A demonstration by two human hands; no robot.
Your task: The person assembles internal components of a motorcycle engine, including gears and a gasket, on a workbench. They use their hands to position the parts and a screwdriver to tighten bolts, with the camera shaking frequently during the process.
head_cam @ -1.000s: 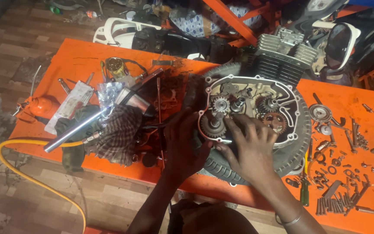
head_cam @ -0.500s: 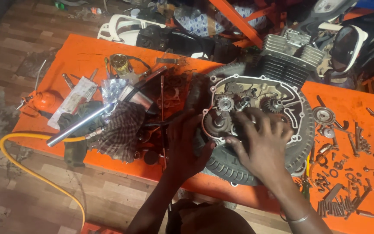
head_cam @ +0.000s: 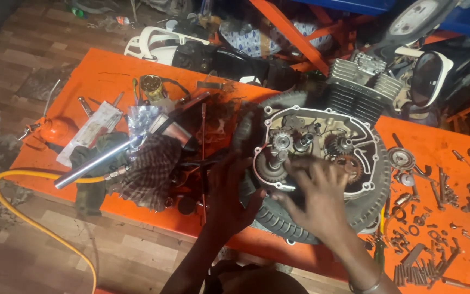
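Metal and heavy-looking, the open engine [head_cam: 316,155] lies flat on a tyre [head_cam: 278,220] on the orange table [head_cam: 110,76], gears up, fins pointing away. Both hands rest spread on its near edge: left hand [head_cam: 229,188], right hand [head_cam: 316,190]. Its thick rim looks safest to hold.

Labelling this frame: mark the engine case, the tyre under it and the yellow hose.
engine case [head_cam: 354,128]: head view, upper right rim of the open case.
tyre [head_cam: 278,220]: head view, tread at its lower left edge.
yellow hose [head_cam: 33,223]: head view, mid-run over the floor.
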